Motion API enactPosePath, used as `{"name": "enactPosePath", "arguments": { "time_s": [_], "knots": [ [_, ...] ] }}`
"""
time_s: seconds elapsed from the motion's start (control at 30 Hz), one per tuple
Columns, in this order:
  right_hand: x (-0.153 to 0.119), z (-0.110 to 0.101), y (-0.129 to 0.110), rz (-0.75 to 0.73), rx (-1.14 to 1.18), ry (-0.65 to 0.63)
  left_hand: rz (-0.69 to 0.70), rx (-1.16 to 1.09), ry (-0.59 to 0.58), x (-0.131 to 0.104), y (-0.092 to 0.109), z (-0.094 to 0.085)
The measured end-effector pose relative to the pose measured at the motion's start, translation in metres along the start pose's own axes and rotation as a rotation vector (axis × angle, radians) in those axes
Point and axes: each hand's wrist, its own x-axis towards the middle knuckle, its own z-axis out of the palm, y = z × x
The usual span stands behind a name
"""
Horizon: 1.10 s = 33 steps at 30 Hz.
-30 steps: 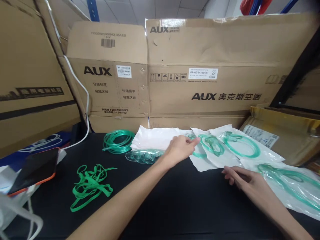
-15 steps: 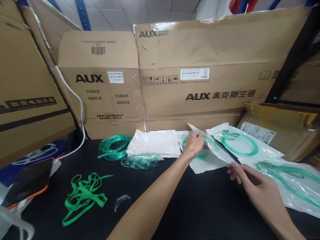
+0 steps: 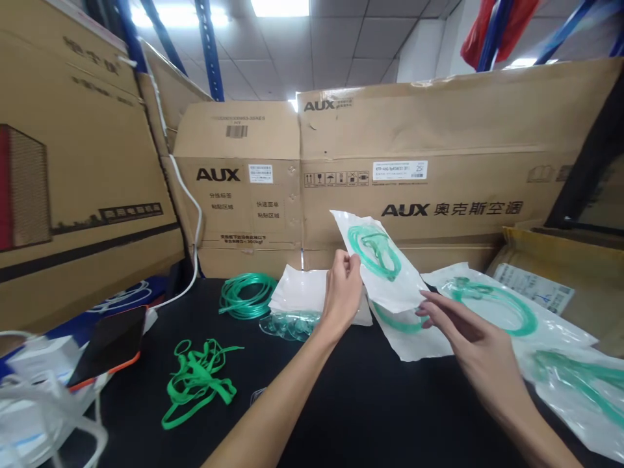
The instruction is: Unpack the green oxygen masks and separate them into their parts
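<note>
Beyond the green straps (image 3: 199,380) and tubing coil (image 3: 253,312), the left hand (image 3: 342,286) pinched the left edge of a clear-fronted packet (image 3: 383,260), tilted above the black table (image 3: 370,409); the right hand (image 3: 480,344) pinched its lower corner. Apparently a two-handed lift, it called next for steady grips.

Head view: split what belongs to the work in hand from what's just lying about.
Likely in the job:
raised pouch, between left hand and right hand
other tubing pouches
perhaps the green coil and green straps

Likely lying about:
phone
white cable
</note>
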Motion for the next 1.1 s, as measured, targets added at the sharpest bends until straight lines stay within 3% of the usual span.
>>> {"name": "enactPosePath", "arguments": {
  "time_s": [0.2,0.37,0.5,0.6,0.93,1.1],
  "knots": [
    [0.019,0.034,-0.009,-0.284,-0.074,-0.095,0.035,-0.003,0.097,-0.011,-0.013,-0.02],
    [0.009,0.037,-0.004,-0.315,-0.11,-0.026,0.056,-0.012,0.089,-0.017,-0.019,-0.018],
    [-0.002,0.042,0.001,-0.175,-0.034,0.15,0.061,-0.035,0.069,-0.021,-0.022,-0.016],
    [-0.003,0.048,-0.001,-0.043,0.165,0.178,0.065,-0.066,0.054,-0.024,-0.024,-0.015],
    [0.014,0.045,0.006,0.424,0.682,-0.133,0.09,-0.281,-0.126,-0.032,-0.033,-0.012],
    [0.02,0.038,0.012,0.514,0.801,-0.163,0.078,-0.403,-0.293,-0.035,-0.032,-0.013]
  ]
}}
